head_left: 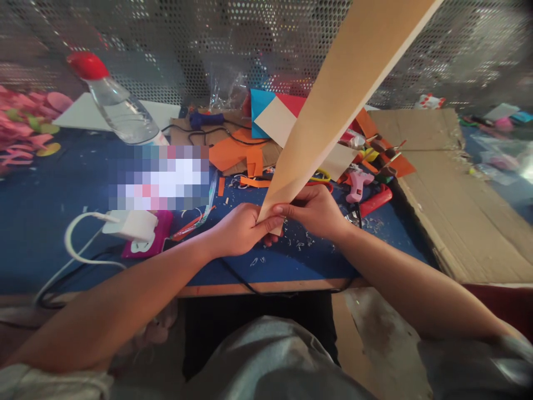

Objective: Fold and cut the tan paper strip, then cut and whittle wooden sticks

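Observation:
A long strip of tan paper (320,116) rises from my hands toward the upper right, its far end beyond the top of the view. My left hand (244,230) pinches the strip's lower end, thumb on top and fingers underneath. Close beside it, my right hand (318,211) grips the same end from the right, its thumb near the left thumb. The strip narrows and curls slightly at the grip. White scraps (306,241) lie on the blue tabletop (245,272) around the hands.
Behind the hands lie orange paper (235,150), a blue sheet (259,105) and a pink glue gun (357,183). A red-capped bottle (122,108) and a white charger (135,225) on a magenta socket block stand left. Cardboard (466,205) covers the right side; a perforated metal screen (166,44) stands behind.

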### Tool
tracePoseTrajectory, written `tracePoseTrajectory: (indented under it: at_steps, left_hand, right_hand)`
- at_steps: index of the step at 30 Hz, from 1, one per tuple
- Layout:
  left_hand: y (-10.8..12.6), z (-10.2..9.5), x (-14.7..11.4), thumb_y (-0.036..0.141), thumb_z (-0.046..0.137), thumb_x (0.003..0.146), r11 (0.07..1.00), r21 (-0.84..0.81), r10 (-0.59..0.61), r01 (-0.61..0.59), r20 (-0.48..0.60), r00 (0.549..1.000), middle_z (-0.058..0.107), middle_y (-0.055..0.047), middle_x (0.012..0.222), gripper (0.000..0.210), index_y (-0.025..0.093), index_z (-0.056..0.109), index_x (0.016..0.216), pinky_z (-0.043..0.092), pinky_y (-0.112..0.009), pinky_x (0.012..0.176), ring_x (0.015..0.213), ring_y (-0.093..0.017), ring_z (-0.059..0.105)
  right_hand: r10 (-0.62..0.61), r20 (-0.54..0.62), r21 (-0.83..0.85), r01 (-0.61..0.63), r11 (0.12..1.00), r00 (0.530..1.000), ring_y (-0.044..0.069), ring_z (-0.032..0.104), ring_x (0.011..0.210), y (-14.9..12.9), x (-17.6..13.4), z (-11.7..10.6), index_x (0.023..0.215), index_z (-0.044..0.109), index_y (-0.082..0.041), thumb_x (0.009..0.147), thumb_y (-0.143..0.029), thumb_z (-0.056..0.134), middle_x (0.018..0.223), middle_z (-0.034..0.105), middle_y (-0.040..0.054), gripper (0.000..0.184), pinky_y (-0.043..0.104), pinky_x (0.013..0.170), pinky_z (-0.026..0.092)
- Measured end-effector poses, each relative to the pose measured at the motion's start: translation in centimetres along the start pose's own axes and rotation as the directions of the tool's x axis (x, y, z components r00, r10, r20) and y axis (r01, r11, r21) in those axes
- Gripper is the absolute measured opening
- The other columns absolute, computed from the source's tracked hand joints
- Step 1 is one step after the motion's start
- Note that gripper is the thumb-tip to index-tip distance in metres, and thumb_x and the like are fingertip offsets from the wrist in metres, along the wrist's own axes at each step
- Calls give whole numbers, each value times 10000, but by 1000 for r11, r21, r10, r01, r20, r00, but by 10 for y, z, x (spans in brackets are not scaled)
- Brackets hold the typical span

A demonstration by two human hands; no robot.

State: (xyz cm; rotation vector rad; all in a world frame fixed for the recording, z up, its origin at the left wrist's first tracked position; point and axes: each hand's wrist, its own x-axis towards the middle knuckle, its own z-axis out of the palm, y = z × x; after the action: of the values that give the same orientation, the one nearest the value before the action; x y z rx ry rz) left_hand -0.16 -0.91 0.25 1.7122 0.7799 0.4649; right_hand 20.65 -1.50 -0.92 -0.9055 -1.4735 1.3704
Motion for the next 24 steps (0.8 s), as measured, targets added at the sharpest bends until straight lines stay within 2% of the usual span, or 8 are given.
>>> tracePoseTrajectory:
  at_steps: [6, 10, 16, 24]
  left_hand:
    - [-2, 0, 1, 416, 588, 1080, 999, 1, -35, 35, 72, 997, 759, -35, 736, 396, 161, 725, 809, 569, -203, 622, 663, -122, 720]
    - [1, -1, 0, 403, 590, 1084, 995, 4, -99, 99, 105, 990, 754, -37, 726, 399, 146, 738, 817, 564, -199, 635, 662, -118, 713]
    - [4, -3, -1, 396, 605, 1085, 985, -42, -161, 169, 146, 976, 746, -40, 715, 388, 128, 750, 845, 554, -194, 615, 647, -115, 708]
    - [2, -2, -3, 425, 648, 1061, 979, -36, -193, 202, 169, 966, 769, -53, 739, 385, 130, 776, 850, 585, -216, 667, 686, -132, 735]
  right_hand:
    - [-42, -97, -100, 33, 994, 994, 201, 744, 668, 6, -1, -5, 830, 872, -209, 795, -539, 939, 777, 829, 38, 338, 305, 591, 572]
    - [-68, -144, -187, 41, 981, 987, 233, 785, 764, 6, -1, -7, 879, 887, -203, 781, -554, 943, 867, 857, 56, 368, 311, 643, 606]
    - [-67, -160, -158, 42, 987, 985, 255, 805, 783, 7, 1, -7, 867, 892, -219, 742, -543, 969, 872, 863, 57, 356, 345, 685, 651]
    - [-50, -218, -149, 17, 989, 975, 230, 782, 737, 8, 3, -12, 818, 891, -214, 687, -492, 1000, 859, 862, 55, 325, 327, 654, 625]
